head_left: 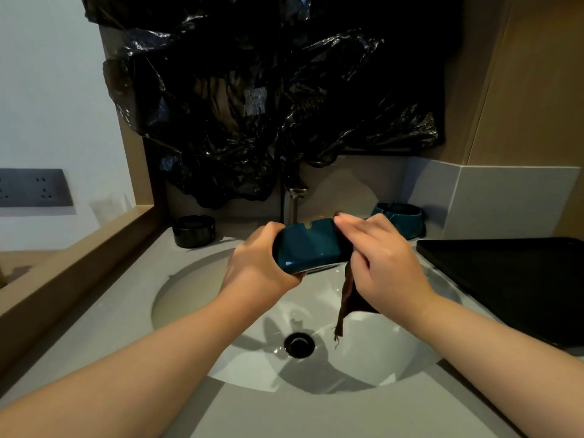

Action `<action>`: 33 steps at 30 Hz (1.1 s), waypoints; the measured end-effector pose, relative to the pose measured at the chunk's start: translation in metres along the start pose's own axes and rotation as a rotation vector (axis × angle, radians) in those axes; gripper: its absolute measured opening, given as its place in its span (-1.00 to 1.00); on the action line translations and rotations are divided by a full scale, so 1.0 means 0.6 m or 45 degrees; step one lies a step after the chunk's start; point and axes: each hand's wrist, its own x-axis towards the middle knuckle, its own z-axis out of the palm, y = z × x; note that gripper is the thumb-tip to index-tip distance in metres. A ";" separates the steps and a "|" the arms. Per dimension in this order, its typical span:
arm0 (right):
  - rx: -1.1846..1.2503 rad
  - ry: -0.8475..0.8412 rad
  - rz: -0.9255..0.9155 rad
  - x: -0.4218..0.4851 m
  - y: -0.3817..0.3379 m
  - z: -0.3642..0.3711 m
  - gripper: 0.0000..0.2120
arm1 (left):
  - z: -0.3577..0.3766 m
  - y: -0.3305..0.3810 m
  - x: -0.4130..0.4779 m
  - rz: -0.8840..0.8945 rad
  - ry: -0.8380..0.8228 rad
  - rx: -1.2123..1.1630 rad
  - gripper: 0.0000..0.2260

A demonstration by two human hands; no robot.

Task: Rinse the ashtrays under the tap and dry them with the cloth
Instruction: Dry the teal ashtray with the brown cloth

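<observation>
- Left hand (259, 263): fingers curled round the teal ashtray (311, 245), held tilted on edge above the sink (189, 298).
- Right hand (385, 260): presses the brown cloth (349, 298) against the ashtray's right side; cloth tail hangs down.
- Second teal ashtray (399, 216): on the counter, behind right.

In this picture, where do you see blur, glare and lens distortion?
Head view: the fingers of the right hand are motion-blurred; small glints sit on the glossy teal ashtray and the white basin; the wide lens bends the grey countertop edges.
</observation>
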 end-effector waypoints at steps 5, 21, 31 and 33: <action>0.016 -0.075 -0.257 0.001 -0.025 -0.002 -0.61 | 0.000 0.003 -0.002 0.007 -0.008 -0.031 -0.47; -0.125 -0.095 -0.416 0.000 -0.013 0.001 -0.65 | 0.007 0.015 0.001 -0.230 -0.194 -0.085 -0.50; 0.139 0.009 0.089 -0.001 0.013 0.003 -0.60 | -0.005 0.014 0.002 -0.329 -0.191 -0.238 -0.48; 0.169 -0.013 0.101 0.002 0.001 -0.002 -0.61 | -0.005 0.013 -0.001 -0.256 -0.173 -0.200 -0.50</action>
